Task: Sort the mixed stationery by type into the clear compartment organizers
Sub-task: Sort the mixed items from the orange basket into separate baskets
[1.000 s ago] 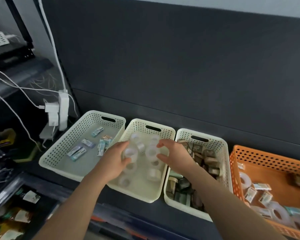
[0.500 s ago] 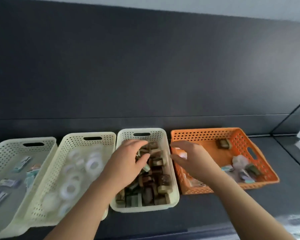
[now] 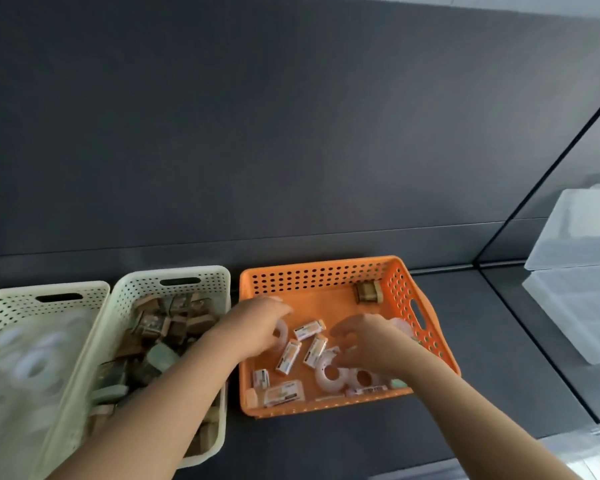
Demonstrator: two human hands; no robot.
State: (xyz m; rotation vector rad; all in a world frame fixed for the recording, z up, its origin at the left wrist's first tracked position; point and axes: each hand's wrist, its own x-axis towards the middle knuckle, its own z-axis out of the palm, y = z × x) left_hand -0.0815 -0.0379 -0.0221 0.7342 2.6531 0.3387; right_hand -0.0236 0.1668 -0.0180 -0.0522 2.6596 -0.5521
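Tape rolls [image 3: 331,374], translucent rings, perforated orange basket [image 3: 312,276]

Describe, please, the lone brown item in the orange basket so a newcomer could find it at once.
Find the orange basket, rightmost in the row. In its far right corner sits a brown block. It stands alone, apart from the white tape rolls and pale packets at the front.

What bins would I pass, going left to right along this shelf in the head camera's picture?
Cream basket of clear tape rolls → cream basket of brown and green blocks → orange basket of mixed items → frosted clear boxes at the far right.
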